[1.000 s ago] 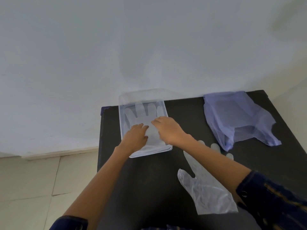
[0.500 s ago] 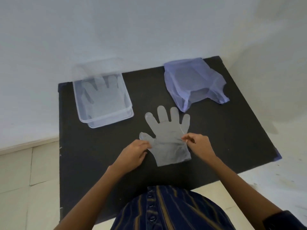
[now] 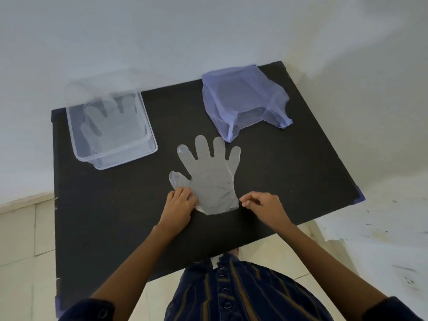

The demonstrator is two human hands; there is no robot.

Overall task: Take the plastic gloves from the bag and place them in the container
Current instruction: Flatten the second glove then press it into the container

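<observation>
step: pick up glove (image 3: 209, 181), flat on tabletop (image 3: 111, 216) between container (image 3: 148, 137) and bag (image 3: 245, 100) | left hand (image 3: 179, 208) grip: fingers pinning cuff edge | right hand (image 3: 264, 206) grip: narrow, beside cuff, contact unclear | container holds 1 glove already, near for short carry

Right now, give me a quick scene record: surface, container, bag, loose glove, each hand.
surface: black table
container: clear plastic container, far left of table, one plastic glove lying flat inside
bag: translucent purple plastic bag, far right, crumpled
loose glove: clear plastic glove on the table, flat, fingers pointing away from the person
left hand: fingertips on the glove's cuff corner by the thumb
right hand: fingers curled, at the cuff's other corner; contact unclear
</observation>
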